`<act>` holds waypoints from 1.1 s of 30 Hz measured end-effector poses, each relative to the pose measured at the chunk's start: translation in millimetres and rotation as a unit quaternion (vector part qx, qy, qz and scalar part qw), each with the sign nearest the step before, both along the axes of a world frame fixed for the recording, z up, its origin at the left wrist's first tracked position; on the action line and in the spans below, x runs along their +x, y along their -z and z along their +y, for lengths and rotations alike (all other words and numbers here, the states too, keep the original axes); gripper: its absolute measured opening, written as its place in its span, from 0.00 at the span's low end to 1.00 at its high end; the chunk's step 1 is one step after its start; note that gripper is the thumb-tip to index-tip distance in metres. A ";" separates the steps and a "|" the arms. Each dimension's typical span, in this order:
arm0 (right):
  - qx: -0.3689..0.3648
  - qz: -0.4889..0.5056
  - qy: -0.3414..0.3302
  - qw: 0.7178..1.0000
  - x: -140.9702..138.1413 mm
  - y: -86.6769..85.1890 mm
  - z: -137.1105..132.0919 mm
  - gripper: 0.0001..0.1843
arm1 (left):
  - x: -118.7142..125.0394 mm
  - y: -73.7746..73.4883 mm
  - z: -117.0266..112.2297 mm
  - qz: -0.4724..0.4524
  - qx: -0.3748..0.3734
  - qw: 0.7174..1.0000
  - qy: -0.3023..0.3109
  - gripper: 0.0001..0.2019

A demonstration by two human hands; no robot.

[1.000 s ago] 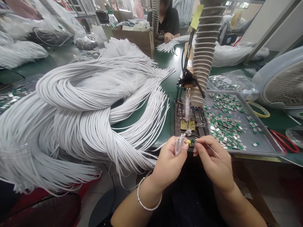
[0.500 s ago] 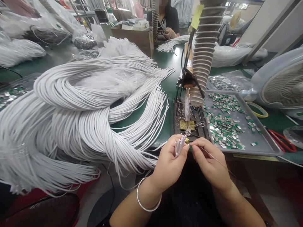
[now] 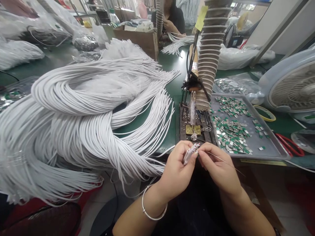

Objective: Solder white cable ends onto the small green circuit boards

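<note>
My left hand (image 3: 175, 170) is closed around several short-showing white cable ends (image 3: 189, 154), with bits of red at their tips. Close beside it, my right hand (image 3: 218, 167) pinches a thin wire that looks like solder (image 3: 230, 163), which trails back over the fingers to the right. The fingertips of both hands nearly meet at the cable ends. Just beyond them a soldering iron (image 3: 193, 109) hangs tip down in a stand, over a yellow sponge (image 3: 193, 129) and a small clump of metal (image 3: 194, 137).
A large heap of white cables (image 3: 86, 131) covers the left of the bench. To the right lie a grey tray (image 3: 256, 139) of small green circuit boards (image 3: 231, 131), yellow tape (image 3: 264, 113), red-handled pliers (image 3: 291, 144) and a fan (image 3: 292, 85). A ribbed duct (image 3: 211, 55) rises behind the iron. Opposite sits a person (image 3: 172, 19).
The cable ends in my left hand have tilted over to the right, toward my right fingertips. Across the bench, the other person's hand has risen. The view has shifted slightly.
</note>
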State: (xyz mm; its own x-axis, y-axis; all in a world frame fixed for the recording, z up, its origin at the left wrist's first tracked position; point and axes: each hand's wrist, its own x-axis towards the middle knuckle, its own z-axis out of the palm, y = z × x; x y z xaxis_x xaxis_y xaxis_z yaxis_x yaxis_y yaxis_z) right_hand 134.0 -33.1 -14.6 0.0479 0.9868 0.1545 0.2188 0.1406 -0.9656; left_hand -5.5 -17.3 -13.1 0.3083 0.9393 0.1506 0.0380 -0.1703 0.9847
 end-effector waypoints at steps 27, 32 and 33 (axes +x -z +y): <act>0.090 -0.200 -0.040 0.975 9.1 -5.5 3.7 0.08 | 1.6 9.1 -2.3 0.013 -0.021 1.000 -0.015 0.06; 0.179 -0.230 -0.014 0.956 7.6 0.7 3.2 0.07 | 1.3 7.3 -2.6 0.011 -0.037 0.999 -0.035 0.07; 0.187 -0.230 -0.003 0.955 7.7 1.4 3.3 0.07 | 1.2 6.8 -2.7 0.008 -0.039 0.998 -0.041 0.06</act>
State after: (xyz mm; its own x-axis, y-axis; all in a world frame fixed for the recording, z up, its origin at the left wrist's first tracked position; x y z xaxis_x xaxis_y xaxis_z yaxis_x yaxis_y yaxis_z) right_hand 141.7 -29.8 -15.9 -0.1147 0.8583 0.5001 0.6059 0.4594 -0.6495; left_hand -4.3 -19.9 -19.9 0.2313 0.9703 0.0706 0.0650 -0.0878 0.9940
